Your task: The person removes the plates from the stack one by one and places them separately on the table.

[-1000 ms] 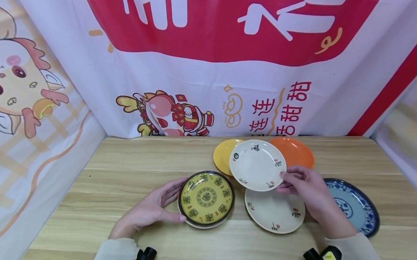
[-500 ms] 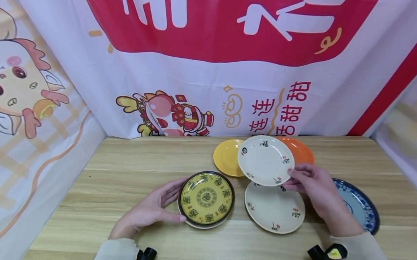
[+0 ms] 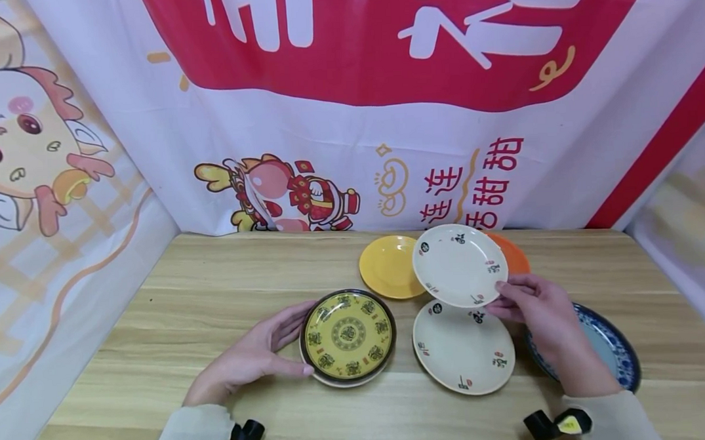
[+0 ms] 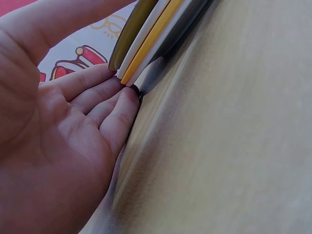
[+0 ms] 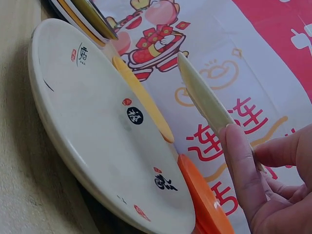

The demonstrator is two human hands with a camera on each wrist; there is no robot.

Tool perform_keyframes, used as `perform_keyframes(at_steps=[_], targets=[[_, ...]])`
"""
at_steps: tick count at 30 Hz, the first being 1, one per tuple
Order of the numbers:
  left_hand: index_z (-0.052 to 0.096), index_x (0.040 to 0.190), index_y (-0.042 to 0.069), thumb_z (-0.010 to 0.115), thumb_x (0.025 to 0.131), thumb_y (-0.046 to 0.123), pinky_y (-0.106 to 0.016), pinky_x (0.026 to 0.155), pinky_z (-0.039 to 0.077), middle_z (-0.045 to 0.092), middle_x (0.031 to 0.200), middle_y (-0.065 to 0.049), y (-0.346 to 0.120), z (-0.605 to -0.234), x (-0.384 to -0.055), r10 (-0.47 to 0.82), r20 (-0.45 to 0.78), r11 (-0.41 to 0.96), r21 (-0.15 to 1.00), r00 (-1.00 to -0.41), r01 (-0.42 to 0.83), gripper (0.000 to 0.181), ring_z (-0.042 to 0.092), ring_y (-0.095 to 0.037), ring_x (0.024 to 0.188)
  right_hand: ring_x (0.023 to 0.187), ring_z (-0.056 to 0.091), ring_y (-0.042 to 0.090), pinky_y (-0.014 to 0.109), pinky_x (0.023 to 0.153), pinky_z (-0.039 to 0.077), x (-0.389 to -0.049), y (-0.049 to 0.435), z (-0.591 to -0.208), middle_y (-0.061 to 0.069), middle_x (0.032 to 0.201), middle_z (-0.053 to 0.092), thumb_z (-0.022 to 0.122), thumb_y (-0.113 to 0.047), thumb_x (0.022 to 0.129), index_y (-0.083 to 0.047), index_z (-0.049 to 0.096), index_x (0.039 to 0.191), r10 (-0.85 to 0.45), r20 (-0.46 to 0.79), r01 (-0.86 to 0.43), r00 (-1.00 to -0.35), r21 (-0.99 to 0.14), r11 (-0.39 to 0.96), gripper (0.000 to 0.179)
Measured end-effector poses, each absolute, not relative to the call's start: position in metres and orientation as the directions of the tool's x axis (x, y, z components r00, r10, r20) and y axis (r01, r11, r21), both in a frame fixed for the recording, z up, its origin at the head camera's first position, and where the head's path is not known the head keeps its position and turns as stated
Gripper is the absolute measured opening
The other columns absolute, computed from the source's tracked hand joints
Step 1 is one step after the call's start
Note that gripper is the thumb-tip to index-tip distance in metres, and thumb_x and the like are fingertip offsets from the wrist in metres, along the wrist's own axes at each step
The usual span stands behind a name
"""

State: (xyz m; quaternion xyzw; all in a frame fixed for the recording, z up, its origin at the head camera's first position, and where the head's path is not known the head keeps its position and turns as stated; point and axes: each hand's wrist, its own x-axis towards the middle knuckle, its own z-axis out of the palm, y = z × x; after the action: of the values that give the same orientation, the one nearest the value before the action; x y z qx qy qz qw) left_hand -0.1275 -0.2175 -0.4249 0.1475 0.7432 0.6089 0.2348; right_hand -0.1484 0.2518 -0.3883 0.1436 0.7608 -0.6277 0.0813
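Note:
My right hand [image 3: 542, 313] pinches the rim of a small white plate [image 3: 457, 262] with printed characters, thumb on top and fingers beneath. The right wrist view shows this plate edge-on, raised apart from a larger white plate [image 5: 97, 117] on the table. At the left side of a plate stack, my left hand [image 3: 255, 355] touches the rims with its fingers nearly straight and thumb at the front edge. A dark-rimmed olive-yellow plate [image 3: 348, 333] tops the stack. Under it, the left wrist view shows white rims and an orange-yellow rim [image 4: 146, 46].
A yellow plate [image 3: 387, 268] and an orange plate [image 3: 512, 251] lie at the back, partly covered by the raised plate in the head view. On the right is a blue-patterned plate [image 3: 609, 350], partly behind my right forearm. A printed cloth [image 3: 301, 130] hangs behind the wooden table [image 3: 225, 271].
My right hand has moved the small white plate to the right and slightly back, uncovering more of the yellow plate and the lower white plate. My left hand stays at the stack.

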Motion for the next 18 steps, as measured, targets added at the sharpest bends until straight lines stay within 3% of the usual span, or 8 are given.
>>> perform_keyframes(at_steps=[18], targets=[[0.029, 0.170, 0.012, 0.092, 0.080, 0.007, -0.052, 0.136, 0.016, 0.024, 0.180, -0.009, -0.218, -0.425, -0.128, 0.503, -0.179, 0.214, 0.974, -0.846, -0.079, 0.110, 0.021, -0.037, 0.167, 0.089, 0.077, 0.003, 0.019, 0.085, 0.065, -0.152, 0.285, -0.388, -0.012, 0.097, 0.072, 0.059, -0.033, 0.111, 0.002, 0.038, 0.159, 0.176, -0.308, 0.325, -0.935, -0.942, 0.081, 0.063]])
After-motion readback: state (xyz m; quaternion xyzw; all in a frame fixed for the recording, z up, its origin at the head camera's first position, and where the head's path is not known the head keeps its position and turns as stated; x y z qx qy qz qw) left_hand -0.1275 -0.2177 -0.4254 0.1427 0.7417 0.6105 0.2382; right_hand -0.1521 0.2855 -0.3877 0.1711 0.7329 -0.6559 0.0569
